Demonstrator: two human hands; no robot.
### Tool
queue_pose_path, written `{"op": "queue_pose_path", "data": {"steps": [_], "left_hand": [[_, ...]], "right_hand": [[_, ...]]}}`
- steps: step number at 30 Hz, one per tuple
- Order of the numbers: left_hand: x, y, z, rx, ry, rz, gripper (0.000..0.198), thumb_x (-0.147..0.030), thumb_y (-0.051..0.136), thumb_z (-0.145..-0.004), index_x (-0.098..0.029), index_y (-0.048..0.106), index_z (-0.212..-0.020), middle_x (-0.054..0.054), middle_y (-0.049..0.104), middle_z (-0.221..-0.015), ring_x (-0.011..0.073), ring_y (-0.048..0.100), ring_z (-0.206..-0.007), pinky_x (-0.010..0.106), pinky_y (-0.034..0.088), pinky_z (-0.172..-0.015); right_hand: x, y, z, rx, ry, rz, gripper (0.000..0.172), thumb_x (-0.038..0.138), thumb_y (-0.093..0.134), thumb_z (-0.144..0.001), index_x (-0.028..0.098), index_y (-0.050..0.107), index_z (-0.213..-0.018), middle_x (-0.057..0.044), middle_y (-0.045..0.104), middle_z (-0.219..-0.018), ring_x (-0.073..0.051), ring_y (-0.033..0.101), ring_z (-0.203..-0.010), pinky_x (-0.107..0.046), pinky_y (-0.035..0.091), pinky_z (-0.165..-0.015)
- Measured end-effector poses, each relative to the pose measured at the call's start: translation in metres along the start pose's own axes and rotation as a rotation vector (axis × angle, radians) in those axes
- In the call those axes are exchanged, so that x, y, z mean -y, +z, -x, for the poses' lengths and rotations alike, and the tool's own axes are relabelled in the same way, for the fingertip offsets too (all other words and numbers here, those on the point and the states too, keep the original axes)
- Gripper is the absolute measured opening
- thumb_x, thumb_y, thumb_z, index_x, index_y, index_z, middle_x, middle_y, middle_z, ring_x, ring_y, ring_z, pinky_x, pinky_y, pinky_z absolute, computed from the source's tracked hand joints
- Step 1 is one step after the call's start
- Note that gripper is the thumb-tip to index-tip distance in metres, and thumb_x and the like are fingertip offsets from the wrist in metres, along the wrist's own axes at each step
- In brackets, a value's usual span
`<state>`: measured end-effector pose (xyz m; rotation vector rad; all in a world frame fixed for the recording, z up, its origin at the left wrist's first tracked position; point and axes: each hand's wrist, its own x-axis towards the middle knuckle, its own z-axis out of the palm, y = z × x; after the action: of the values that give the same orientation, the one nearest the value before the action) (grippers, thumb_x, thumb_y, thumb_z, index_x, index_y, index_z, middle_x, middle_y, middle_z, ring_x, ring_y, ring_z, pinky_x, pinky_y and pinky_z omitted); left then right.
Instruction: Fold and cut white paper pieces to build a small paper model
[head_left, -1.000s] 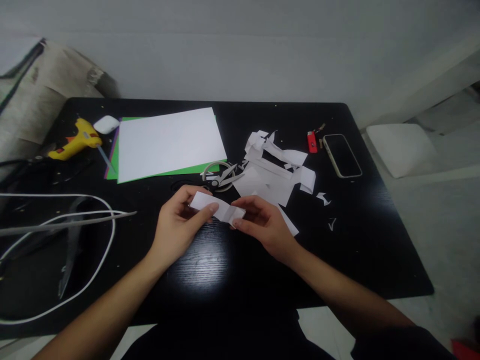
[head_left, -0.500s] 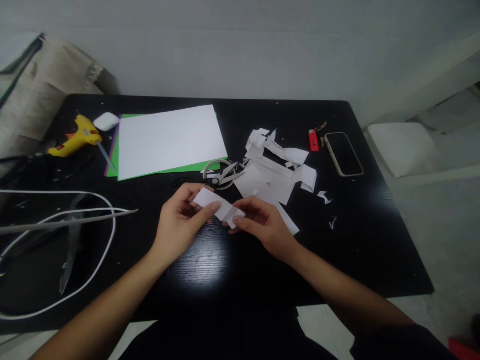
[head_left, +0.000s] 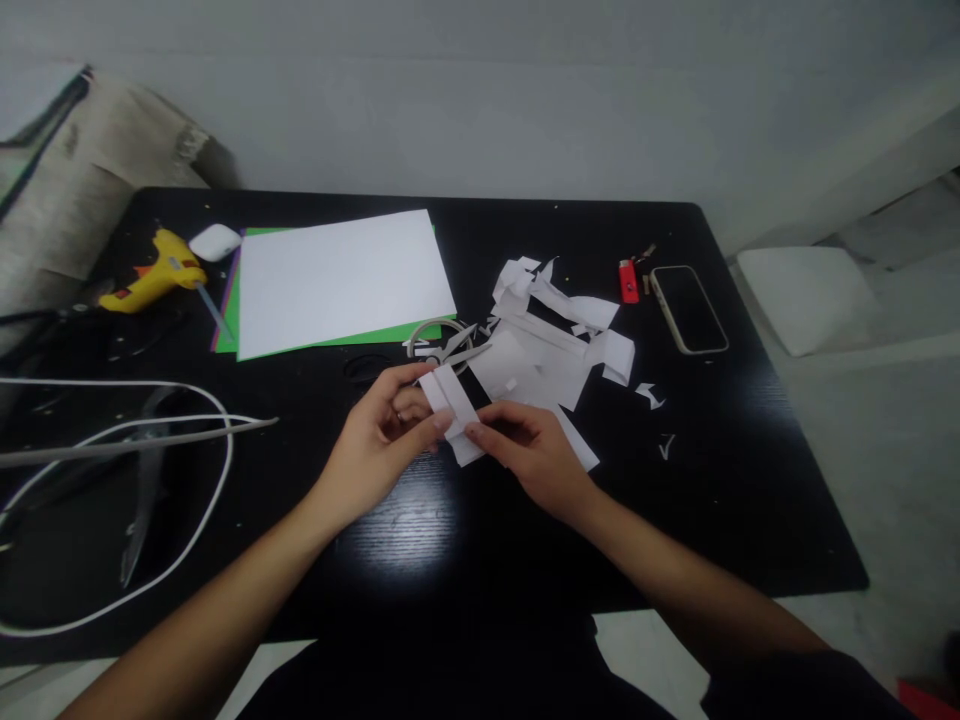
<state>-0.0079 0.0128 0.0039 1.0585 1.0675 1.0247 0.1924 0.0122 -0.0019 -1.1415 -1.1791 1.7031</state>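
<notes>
A small folded piece of white paper [head_left: 452, 402] is held between both hands above the black table. My left hand [head_left: 382, 425] pinches its left side, thumb on top and fingers behind. Gripping the right edge between thumb and fingers is my right hand [head_left: 529, 447]. The paper shows a raised fold across it and lies tilted toward me. Just beyond the hands are scissors [head_left: 456, 352] with blades spread, lying by a ring-shaped roll [head_left: 415, 343]. White paper scraps [head_left: 525, 355] are heaped right of the scissors.
White sheets [head_left: 345, 285] lie over green paper [head_left: 424, 332] at the back. A yellow glue gun [head_left: 161, 272] and a white case [head_left: 215, 242] are at left, above a looped white cable [head_left: 225, 440]. A red lighter [head_left: 628, 282] and phone [head_left: 688, 308] sit at right.
The folded paper has been turned between my hands, from lying lengthwise slanted to standing more upright, its fold now facing up. Both hands stay in nearly the same place.
</notes>
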Motion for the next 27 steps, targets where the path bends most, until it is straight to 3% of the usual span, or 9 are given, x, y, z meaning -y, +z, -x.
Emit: {"op": "queue_pose_path", "data": {"steps": [6, 13, 17, 21, 27], "left_hand": [[0.0028, -0.0012, -0.0004, 0.090, 0.004, -0.020, 0.044, -0.025, 0.078, -0.090, -0.019, 0.059, -0.129, 0.003, 0.076, -0.091, 0.0136, 0.069, -0.074, 0.025, 0.058, -0.068], [-0.0009, -0.0022, 0.0013, 0.022, 0.080, -0.216, 0.010, -0.027, 0.078, -0.089, -0.019, 0.073, -0.093, 0.001, 0.073, -0.079, 0.0146, 0.068, -0.070, 0.026, 0.055, -0.068], [-0.0023, -0.0039, 0.0015, -0.027, 0.219, -0.364, 0.004, -0.023, 0.076, -0.090, -0.020, 0.075, -0.093, 0.003, 0.073, -0.089, 0.0166, 0.069, -0.082, 0.028, 0.055, -0.075], [-0.0023, -0.0062, 0.0003, 0.009, 0.379, -0.494, 0.004, -0.019, 0.075, -0.090, -0.021, 0.075, -0.094, 0.006, 0.073, -0.102, 0.0195, 0.070, -0.096, 0.032, 0.055, -0.086], [-0.0012, -0.0059, 0.0023, 0.041, 0.367, -0.543, 0.006, -0.020, 0.072, -0.093, -0.021, 0.075, -0.098, 0.008, 0.073, -0.113, 0.0215, 0.071, -0.106, 0.036, 0.055, -0.094]], "right_hand": [[-0.0023, -0.0015, -0.0004, -0.043, -0.035, -0.020, 0.014, 0.036, 0.083, -0.086, 0.024, 0.079, -0.092, 0.000, 0.078, -0.090, -0.017, 0.072, -0.084, -0.033, 0.058, -0.084], [-0.0024, -0.0002, 0.0003, -0.041, -0.031, -0.049, 0.019, 0.036, 0.086, -0.083, 0.024, 0.078, -0.096, -0.002, 0.078, -0.096, -0.020, 0.074, -0.093, -0.038, 0.060, -0.092], [-0.0009, -0.0006, 0.0004, 0.023, 0.033, -0.143, 0.027, 0.033, 0.088, -0.083, 0.024, 0.077, -0.106, -0.002, 0.078, -0.100, -0.018, 0.075, -0.093, -0.038, 0.060, -0.097], [-0.0014, -0.0017, 0.0000, 0.020, 0.018, -0.174, 0.030, 0.032, 0.090, -0.080, 0.025, 0.077, -0.106, -0.001, 0.078, -0.102, -0.018, 0.076, -0.095, -0.037, 0.062, -0.096], [-0.0024, -0.0007, 0.0026, -0.004, -0.017, -0.109, 0.027, 0.035, 0.088, -0.083, 0.024, 0.077, -0.105, -0.003, 0.079, -0.101, -0.020, 0.076, -0.094, -0.042, 0.062, -0.098]]}}
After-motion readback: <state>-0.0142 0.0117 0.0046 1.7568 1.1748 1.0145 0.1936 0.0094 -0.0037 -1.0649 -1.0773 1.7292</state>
